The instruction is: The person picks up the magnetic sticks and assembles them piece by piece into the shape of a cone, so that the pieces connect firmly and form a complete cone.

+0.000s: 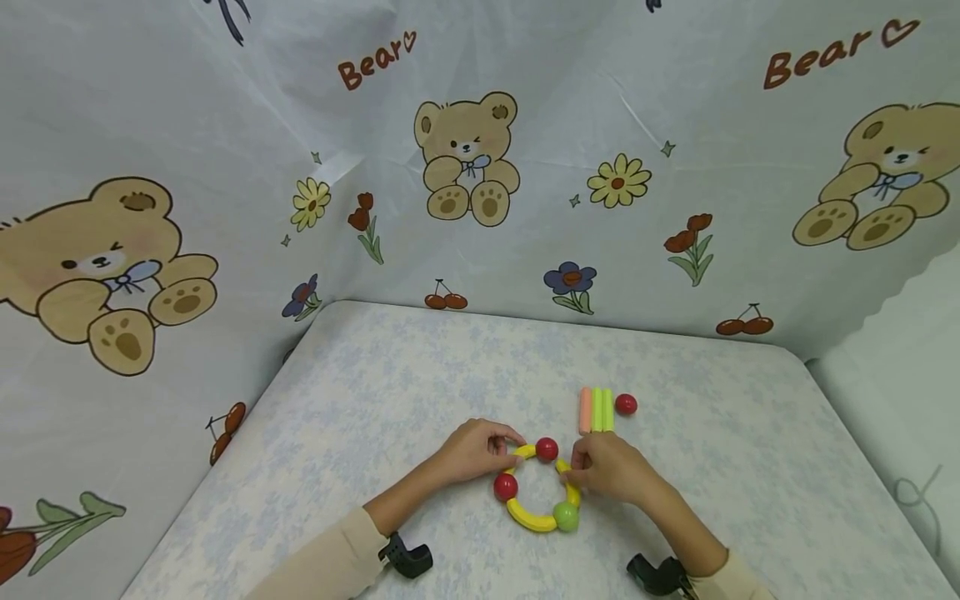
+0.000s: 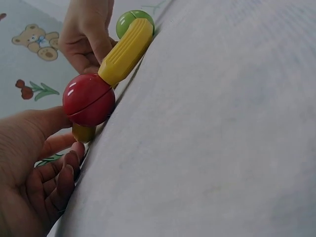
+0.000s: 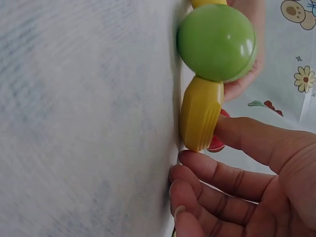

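Note:
On the table lies a ring of curved yellow rods joined by balls. Its red balls sit at the top and left, and a green ball at the lower right. A yellow rod curves along the bottom. My left hand pinches the upper-left yellow rod, mostly hidden behind the red ball in the left wrist view. With thumb and index finger, my right hand pinches the right-hand yellow rod. That rod's upper end stands close to the top red ball.
Behind my right hand lie an orange-pink stick and two yellow-green sticks, side by side. A loose red ball is just right of them. A bear-print cloth hangs along the table's back edge.

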`<action>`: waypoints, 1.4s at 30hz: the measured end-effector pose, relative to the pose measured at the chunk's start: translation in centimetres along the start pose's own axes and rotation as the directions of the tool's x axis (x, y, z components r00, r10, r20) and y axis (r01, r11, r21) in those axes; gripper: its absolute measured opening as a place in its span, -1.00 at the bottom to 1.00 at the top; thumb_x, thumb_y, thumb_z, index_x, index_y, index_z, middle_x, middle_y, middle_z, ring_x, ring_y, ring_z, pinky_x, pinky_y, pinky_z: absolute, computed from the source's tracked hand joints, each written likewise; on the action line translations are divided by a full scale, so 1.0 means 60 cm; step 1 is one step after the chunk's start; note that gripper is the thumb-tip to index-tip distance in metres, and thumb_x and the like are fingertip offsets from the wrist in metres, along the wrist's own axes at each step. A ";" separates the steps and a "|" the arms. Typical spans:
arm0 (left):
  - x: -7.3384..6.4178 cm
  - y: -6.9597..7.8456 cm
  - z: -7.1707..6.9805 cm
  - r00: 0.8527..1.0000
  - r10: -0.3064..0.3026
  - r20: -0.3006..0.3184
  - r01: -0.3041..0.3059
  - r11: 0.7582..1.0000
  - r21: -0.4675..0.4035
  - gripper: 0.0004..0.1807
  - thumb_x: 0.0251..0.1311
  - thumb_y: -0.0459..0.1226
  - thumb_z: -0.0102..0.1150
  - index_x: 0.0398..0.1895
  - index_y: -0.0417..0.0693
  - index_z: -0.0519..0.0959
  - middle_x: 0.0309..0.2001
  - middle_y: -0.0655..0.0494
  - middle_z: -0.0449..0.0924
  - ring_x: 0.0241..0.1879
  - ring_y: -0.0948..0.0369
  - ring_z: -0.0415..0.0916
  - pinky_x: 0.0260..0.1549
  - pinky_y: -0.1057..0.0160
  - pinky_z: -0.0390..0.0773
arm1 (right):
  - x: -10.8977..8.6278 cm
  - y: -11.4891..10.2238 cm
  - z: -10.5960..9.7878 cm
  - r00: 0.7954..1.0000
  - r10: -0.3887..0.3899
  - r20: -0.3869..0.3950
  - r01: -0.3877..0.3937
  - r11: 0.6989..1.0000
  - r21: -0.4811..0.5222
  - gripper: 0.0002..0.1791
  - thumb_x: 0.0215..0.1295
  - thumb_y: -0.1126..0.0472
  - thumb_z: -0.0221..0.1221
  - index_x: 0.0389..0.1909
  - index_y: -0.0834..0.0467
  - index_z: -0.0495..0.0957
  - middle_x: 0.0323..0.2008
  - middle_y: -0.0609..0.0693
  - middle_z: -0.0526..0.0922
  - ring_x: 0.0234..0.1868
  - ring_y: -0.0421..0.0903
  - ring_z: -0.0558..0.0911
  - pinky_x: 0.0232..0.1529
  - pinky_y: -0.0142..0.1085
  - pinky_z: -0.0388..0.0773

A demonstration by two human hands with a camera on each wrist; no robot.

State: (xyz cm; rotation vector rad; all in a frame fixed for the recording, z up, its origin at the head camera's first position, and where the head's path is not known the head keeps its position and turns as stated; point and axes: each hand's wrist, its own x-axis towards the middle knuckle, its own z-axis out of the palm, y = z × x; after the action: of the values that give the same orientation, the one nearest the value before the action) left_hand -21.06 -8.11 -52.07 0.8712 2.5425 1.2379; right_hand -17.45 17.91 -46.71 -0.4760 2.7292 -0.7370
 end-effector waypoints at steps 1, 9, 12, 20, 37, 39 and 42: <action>0.000 0.000 0.000 1.000 0.002 0.000 -0.002 1.000 0.000 -0.73 0.21 -0.12 0.45 -0.03 0.07 0.76 -0.53 0.36 0.56 -0.61 0.43 0.38 -0.57 0.44 0.41 | 0.001 0.000 0.001 1.000 0.011 -0.012 -0.012 1.000 -0.008 -0.68 0.09 0.10 0.52 -0.62 0.03 0.55 -0.67 -0.15 0.48 -0.59 -0.19 0.44 -0.56 -0.36 0.36; 0.001 0.000 0.000 1.000 0.008 0.009 -0.009 1.000 0.016 -0.71 0.20 -0.13 0.46 -0.03 0.07 0.75 -0.54 0.38 0.55 -0.61 0.44 0.37 -0.57 0.45 0.39 | 0.005 -0.002 0.004 0.997 0.038 -0.071 -0.040 0.999 -0.027 -0.73 0.12 0.17 0.50 -0.58 0.04 0.58 -0.64 -0.14 0.48 -0.60 -0.19 0.43 -0.56 -0.35 0.37; 0.003 0.001 0.000 1.000 0.015 0.012 -0.016 0.999 0.028 -0.72 0.19 -0.11 0.47 -0.04 0.08 0.75 -0.54 0.40 0.54 -0.60 0.44 0.38 -0.56 0.45 0.39 | 0.005 -0.002 0.004 0.995 0.044 -0.086 -0.048 0.998 -0.036 -0.75 0.14 0.18 0.49 -0.57 0.04 0.58 -0.63 -0.15 0.48 -0.59 -0.18 0.43 -0.55 -0.34 0.38; 0.004 0.000 0.000 1.000 0.013 0.004 -0.014 1.000 0.027 -0.72 0.20 -0.08 0.46 -0.06 0.08 0.76 -0.52 0.41 0.55 -0.56 0.43 0.40 -0.50 0.43 0.43 | 0.009 -0.006 0.005 0.994 0.075 -0.078 -0.080 0.995 -0.057 -0.78 0.15 0.17 0.48 -0.53 0.04 0.60 -0.60 -0.14 0.50 -0.54 -0.17 0.45 -0.48 -0.30 0.43; 0.001 -0.006 0.003 1.000 0.009 -0.011 -0.009 1.000 -0.009 -0.76 0.23 -0.07 0.43 -0.09 0.08 0.77 -0.51 0.40 0.57 -0.56 0.43 0.41 -0.51 0.42 0.45 | 0.010 0.019 -0.020 0.978 0.018 -0.206 -0.022 1.000 -0.016 -0.87 0.23 0.14 0.44 -0.40 0.06 0.69 -0.55 -0.16 0.57 -0.52 -0.20 0.48 -0.51 -0.34 0.48; 0.000 -0.005 0.002 1.000 0.009 -0.012 -0.009 1.000 -0.011 -0.76 0.23 -0.08 0.43 -0.10 0.07 0.77 -0.51 0.39 0.57 -0.56 0.42 0.41 -0.52 0.42 0.44 | 0.010 0.028 -0.030 0.963 0.016 -0.268 -0.023 0.999 -0.024 -0.88 0.23 0.15 0.44 -0.36 0.09 0.70 -0.53 -0.13 0.59 -0.52 -0.18 0.49 -0.53 -0.32 0.48; 0.000 -0.004 0.002 1.000 0.005 -0.009 -0.006 1.000 -0.012 -0.76 0.23 -0.08 0.43 -0.09 0.08 0.77 -0.52 0.39 0.58 -0.57 0.42 0.41 -0.53 0.43 0.43 | 0.009 0.042 -0.043 0.939 0.021 -0.342 -0.039 0.998 -0.044 -0.86 0.24 0.16 0.42 -0.31 0.15 0.71 -0.50 -0.08 0.62 -0.51 -0.17 0.51 -0.55 -0.30 0.48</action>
State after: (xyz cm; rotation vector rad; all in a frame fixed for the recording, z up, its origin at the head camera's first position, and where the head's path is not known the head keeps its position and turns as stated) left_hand -21.11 -8.15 -52.31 0.8726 2.5389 1.2600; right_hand -19.43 20.89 -46.01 -0.3421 3.0758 -0.8114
